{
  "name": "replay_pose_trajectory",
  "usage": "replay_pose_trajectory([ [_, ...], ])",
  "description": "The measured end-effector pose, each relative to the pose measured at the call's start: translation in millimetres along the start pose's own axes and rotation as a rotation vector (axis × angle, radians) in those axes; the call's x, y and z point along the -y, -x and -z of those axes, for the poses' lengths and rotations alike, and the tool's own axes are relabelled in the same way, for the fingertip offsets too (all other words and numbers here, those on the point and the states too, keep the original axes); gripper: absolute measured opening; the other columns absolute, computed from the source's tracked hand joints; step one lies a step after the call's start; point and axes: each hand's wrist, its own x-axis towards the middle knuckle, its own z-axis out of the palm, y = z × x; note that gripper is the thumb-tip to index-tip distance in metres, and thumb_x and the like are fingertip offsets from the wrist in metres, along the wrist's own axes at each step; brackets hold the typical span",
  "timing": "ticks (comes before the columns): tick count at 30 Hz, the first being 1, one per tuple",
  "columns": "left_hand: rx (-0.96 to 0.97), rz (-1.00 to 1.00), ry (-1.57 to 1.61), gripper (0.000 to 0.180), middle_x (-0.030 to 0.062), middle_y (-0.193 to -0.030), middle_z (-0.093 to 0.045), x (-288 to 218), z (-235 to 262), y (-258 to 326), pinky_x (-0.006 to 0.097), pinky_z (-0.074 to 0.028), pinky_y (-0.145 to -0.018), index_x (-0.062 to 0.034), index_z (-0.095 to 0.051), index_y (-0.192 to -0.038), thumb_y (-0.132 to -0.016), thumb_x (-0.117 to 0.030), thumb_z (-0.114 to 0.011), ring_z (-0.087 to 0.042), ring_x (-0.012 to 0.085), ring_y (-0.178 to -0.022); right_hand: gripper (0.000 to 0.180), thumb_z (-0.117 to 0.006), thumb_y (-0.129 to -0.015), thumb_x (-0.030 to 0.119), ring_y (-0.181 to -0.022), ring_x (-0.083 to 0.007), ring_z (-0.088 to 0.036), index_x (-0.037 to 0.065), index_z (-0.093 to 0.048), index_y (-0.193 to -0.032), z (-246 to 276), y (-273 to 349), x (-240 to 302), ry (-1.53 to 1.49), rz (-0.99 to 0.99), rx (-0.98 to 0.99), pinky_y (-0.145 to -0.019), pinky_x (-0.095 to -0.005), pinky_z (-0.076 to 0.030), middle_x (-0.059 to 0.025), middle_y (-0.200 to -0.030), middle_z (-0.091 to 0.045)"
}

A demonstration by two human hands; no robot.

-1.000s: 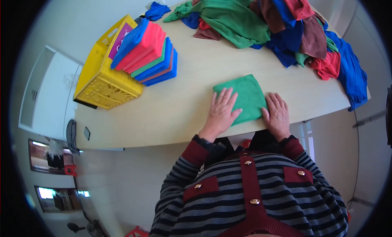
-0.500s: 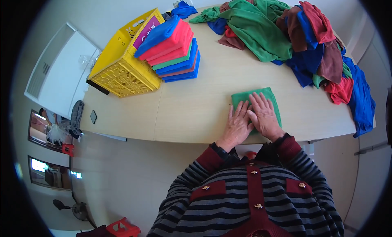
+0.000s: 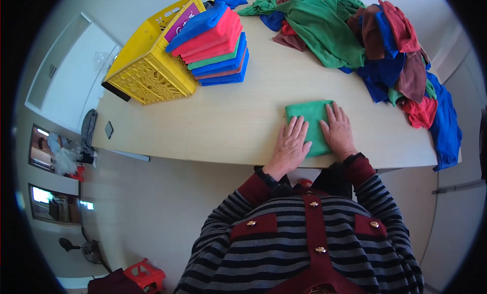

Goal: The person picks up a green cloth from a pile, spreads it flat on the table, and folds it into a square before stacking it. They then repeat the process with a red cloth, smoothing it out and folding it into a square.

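Observation:
A folded green towel point(image 3: 315, 122) lies flat near the table's front edge, between my two hands. My left hand point(image 3: 290, 147) rests on its left side, palm down with fingers stretched out. On its right edge lies my right hand point(image 3: 339, 132), also flat, the fingers pointing away from me. Neither hand grips anything. To the far left stands a stack of folded towels point(image 3: 215, 48) in blue, red, green and brown, leaning slightly against the crate.
A yellow plastic crate point(image 3: 162, 76) stands at the table's left, beside the stack. Loose crumpled cloths point(image 3: 324, 30) form a large heap at the back and right, some hanging over the edge. A phone point(image 3: 109, 130) lies near the left end. Red stools point(image 3: 147, 276) stand on the floor.
My hands, close together on the towel before, have moved apart toward its left and right sides. More of the towel's top shows now. The whole view has shifted slightly.

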Motion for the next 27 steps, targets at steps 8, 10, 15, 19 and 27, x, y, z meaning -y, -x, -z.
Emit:
replay_pose_trajectory([
  [8,-0.273,0.071,0.273,0.035,0.0184,-0.127,-0.063,9,59,73,0.042,-0.05,-0.095,0.0004,-0.064,-0.122,-0.093,-0.02,-0.067,-0.065,0.0331,-0.111,0.064,-0.054,-0.099,0.037,-0.144,-0.0418,-0.035,0.002,-0.04,-0.151,-1,-3,24,-0.092,0.237,0.105,-0.119,-0.0477,-0.029,-0.0212,-0.159,-0.035],
  [10,-0.145,0.512,0.368,0.021,0.0119,-0.11,-0.071,16,68,101,0.034,-0.055,-0.076,-0.0001,-0.067,-0.106,-0.096,-0.018,-0.068,-0.071,0.0258,-0.082,0.064,-0.054,-0.1,0.036,-0.144,-0.0422,-0.034,0.001,-0.039,-0.151,-1,-3,41,-0.114,0.282,0.118,-0.12,-0.0474,-0.029,-0.0217,-0.159,-0.034],
  [15,-0.167,0.661,0.708,0.022,0.0061,-0.106,-0.072,38,52,136,0.032,-0.057,-0.07,-0.0018,-0.064,-0.106,-0.098,-0.022,-0.068,-0.069,0.0207,-0.07,0.064,-0.055,-0.099,0.036,-0.145,-0.0417,-0.034,0.002,-0.04,-0.151,-11,4,88,-0.162,0.439,0.163,-0.12,-0.0486,-0.029,-0.022,-0.158,-0.035],
  [19,-0.324,1.086,1.233,0.031,0.0057,-0.115,-0.07,40,53,143,0.036,-0.058,-0.083,-0.0035,-0.061,-0.122,-0.098,-0.023,-0.068,-0.071,0.0204,-0.087,0.064,-0.055,-0.099,0.036,-0.144,-0.0413,-0.035,0.002,-0.041,-0.15,-15,15,111,-0.191,0.487,0.164,-0.119,-0.0493,-0.029,-0.0227,-0.158,-0.035],
  [27,-0.276,1.113,1.801,0.047,0.0109,-0.127,-0.066,39,61,146,0.042,-0.051,-0.102,-0.0038,-0.054,-0.139,-0.098,-0.021,-0.067,-0.064,0.0246,-0.116,0.062,-0.055,-0.099,0.034,-0.143,-0.0412,-0.036,0.001,-0.041,-0.149,-14,31,121,-0.313,0.537,0.178,-0.119,-0.0496,-0.029,-0.0229,-0.155,-0.038],
])
